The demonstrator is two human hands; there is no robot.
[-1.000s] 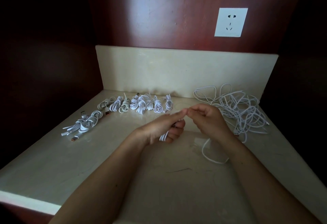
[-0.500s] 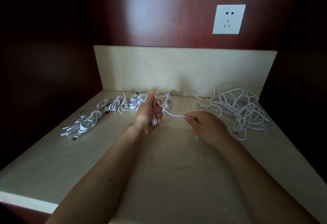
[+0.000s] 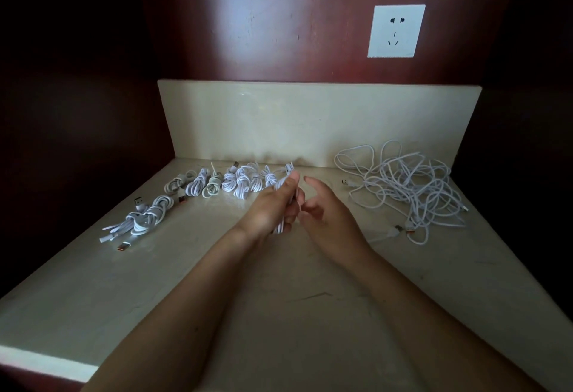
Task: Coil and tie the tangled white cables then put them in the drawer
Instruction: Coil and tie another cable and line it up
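Above mid-counter [image 3: 273,314], a folded cable [image 3: 280,226] was gripped by the left hand [image 3: 269,208]; the right hand [image 3: 325,215] was held loosely open just beside it. Cable judged light, limp, springy; best pinched mid-bundle.

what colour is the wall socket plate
White: the square plastic wall socket plate on the reddish-brown wooden panel, clearest in the head view.

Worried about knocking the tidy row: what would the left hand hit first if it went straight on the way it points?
Probably the rightmost tied coil of the row, which shows just beyond the left hand. Depth is unclear.
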